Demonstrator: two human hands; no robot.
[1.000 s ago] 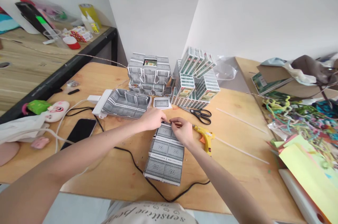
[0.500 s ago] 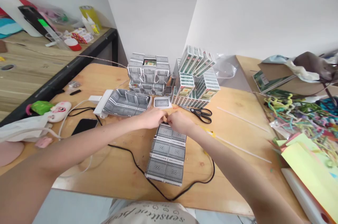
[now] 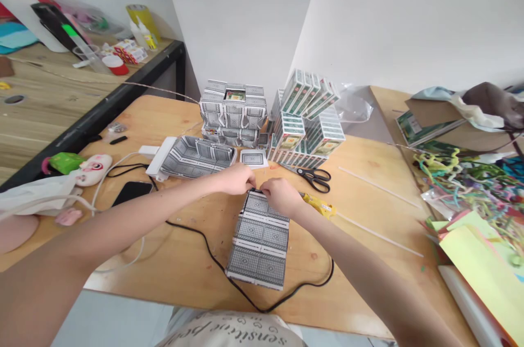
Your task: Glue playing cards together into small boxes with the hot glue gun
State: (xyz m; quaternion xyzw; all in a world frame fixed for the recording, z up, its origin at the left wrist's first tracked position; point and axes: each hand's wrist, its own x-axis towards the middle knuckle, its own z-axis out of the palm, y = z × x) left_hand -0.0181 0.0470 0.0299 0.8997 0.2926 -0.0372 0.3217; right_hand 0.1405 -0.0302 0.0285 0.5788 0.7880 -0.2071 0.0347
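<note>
A panel of joined playing cards (image 3: 262,238), grey-patterned backs up, lies on the table in front of me. At its far left corner my left hand (image 3: 238,179) is closed, fingertips pinching the edge. My right hand (image 3: 282,195) has closed fingers on the same far edge, a short gap to the right. The fingertips partly hide what they grip there. Just beyond my right wrist lies a yellow glue gun (image 3: 318,205), its black cord (image 3: 301,285) looping round the panel's near end. A single playing card (image 3: 254,159) rests flat beyond my hands.
Behind stand a built card structure (image 3: 233,109) and stacked card boxes (image 3: 305,134). Black scissors (image 3: 313,177) lie right of the single card. A card tray (image 3: 198,159) and phone (image 3: 133,193) are on the left. White sticks (image 3: 379,187) and colourful yarn pieces (image 3: 470,189) lie right.
My hands have drawn slightly apart along the panel's far edge, the right one shifting a little right. More of the yellow glue gun shows. The camera view has shifted slightly.
</note>
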